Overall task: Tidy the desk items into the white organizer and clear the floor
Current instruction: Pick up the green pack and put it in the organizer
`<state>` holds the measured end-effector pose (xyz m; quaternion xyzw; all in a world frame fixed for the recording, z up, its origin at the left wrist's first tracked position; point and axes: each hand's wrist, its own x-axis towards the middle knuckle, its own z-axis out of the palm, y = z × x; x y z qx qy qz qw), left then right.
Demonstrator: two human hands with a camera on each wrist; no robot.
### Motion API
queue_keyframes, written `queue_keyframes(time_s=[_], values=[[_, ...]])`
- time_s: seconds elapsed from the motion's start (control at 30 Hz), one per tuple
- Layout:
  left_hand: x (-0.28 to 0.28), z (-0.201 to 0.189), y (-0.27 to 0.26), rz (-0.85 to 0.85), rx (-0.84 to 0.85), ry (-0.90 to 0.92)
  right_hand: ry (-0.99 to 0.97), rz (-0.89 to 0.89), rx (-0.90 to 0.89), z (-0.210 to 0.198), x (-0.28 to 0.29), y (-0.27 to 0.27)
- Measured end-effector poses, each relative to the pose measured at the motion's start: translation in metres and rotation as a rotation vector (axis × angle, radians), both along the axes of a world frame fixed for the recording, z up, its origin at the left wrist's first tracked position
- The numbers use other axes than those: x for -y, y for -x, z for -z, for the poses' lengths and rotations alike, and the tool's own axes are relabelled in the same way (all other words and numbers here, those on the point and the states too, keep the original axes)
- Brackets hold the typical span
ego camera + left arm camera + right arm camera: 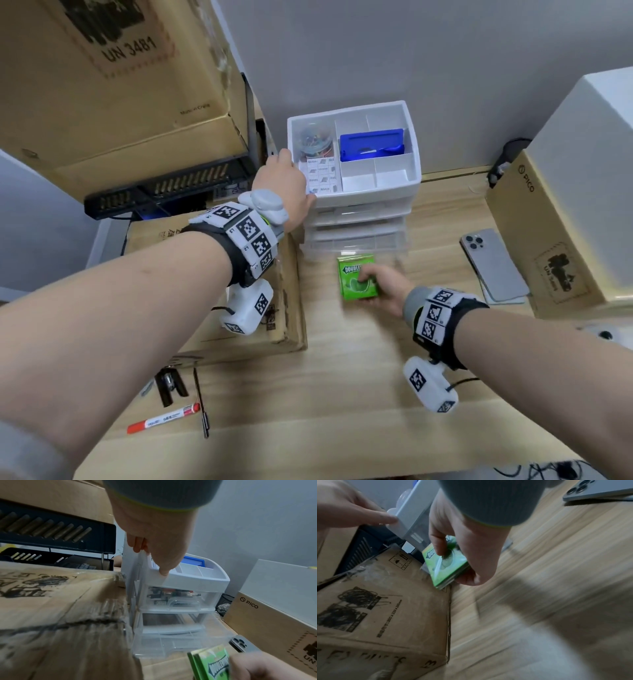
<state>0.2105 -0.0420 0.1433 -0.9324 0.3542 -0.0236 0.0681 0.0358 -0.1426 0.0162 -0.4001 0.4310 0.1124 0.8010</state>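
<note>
**Stowing gum pack, desk partly tidied**

Gripping green gum pack (358,279) in right hand (385,289), fingers curled over the top face, thumb under the near edge, as the right wrist view shows. Holding pack low over the desk (342,377), just in front of the organizer (394,192), near its bottom drawer (171,645), which is looking pulled out a little; blur making that hard to confirm.

Bracing organizer with left hand (282,178): thumb pressing on the top tray's front-left rim, fingers wrapping round the left side, per the left wrist view.

Judging progress as roughly midway. Already sitting in the top tray: blue case (371,144), clear tub of clips (313,140), sticky notes (320,174). Top drawer (173,599) showing pens or similar through its clear front. Middle drawer looking empty.

Remaining on the desk: red marker (164,418), black pen (202,404), black clip (169,383), all well apart from the organizer at the near left. Phone (493,263) lying to the right, possibly not part of the job.

Seeing no floor in any view, so unable to judge that part.
</note>
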Motion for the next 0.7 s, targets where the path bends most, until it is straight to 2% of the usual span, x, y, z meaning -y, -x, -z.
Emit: queue_keyframes(time_s=[0.13,0.3,0.5,0.57,0.7], values=[[0.000,-0.003,-0.001,0.018,-0.013,-0.023,0.105,-0.217,-0.008,0.000,0.001,0.008],[-0.002,-0.005,-0.001,0.029,-0.004,-0.053,0.190,-0.283,0.059,-0.027,0.014,-0.018],[-0.003,-0.005,-0.002,0.038,-0.017,-0.055,0.524,-0.131,-0.168,-0.040,0.026,-0.050],[-0.004,-0.004,-0.003,0.040,-0.018,-0.051,0.511,-0.063,-0.201,-0.039,0.026,-0.055],[-0.004,-0.003,-0.004,0.039,-0.021,-0.038,0.364,0.150,-0.231,-0.039,0.021,-0.066]])
